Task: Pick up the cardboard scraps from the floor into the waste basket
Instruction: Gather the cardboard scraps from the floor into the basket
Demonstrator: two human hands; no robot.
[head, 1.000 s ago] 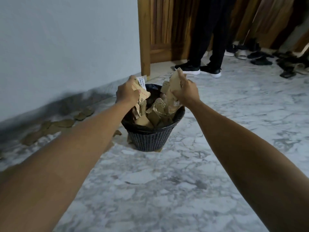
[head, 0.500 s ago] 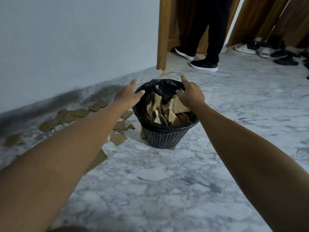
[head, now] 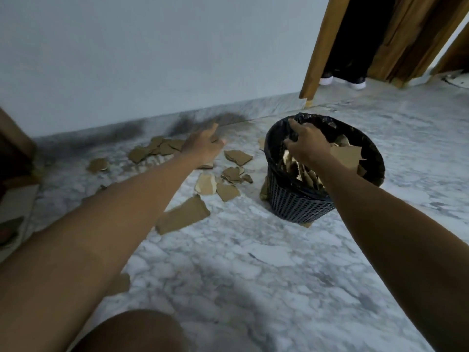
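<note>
A dark mesh waste basket (head: pixel 299 207) with a black liner stands on the marble floor, holding several cardboard scraps (head: pixel 346 156). My right hand (head: pixel 308 144) hovers over the basket's left rim, fingers loosely bent, holding nothing. My left hand (head: pixel 203 148) reaches out to the left of the basket, above scraps on the floor, fingers relaxed and empty. Brown cardboard scraps lie scattered left of the basket: a large piece (head: pixel 182 217), smaller ones (head: pixel 229 175) and a cluster near the wall (head: pixel 154 148).
A pale wall (head: pixel 152 59) with a stained marble skirting runs behind the scraps. A wooden door frame (head: pixel 321 47) stands at the back, with a person's shoes (head: pixel 355 83) beyond it. A brown box edge (head: pixel 12 138) is at far left. My knee (head: pixel 132 331) shows below.
Both hands let go of the cardboard into the basket. My left hand moved left over the floor scraps; the view swung left and down, showing more scraps.
</note>
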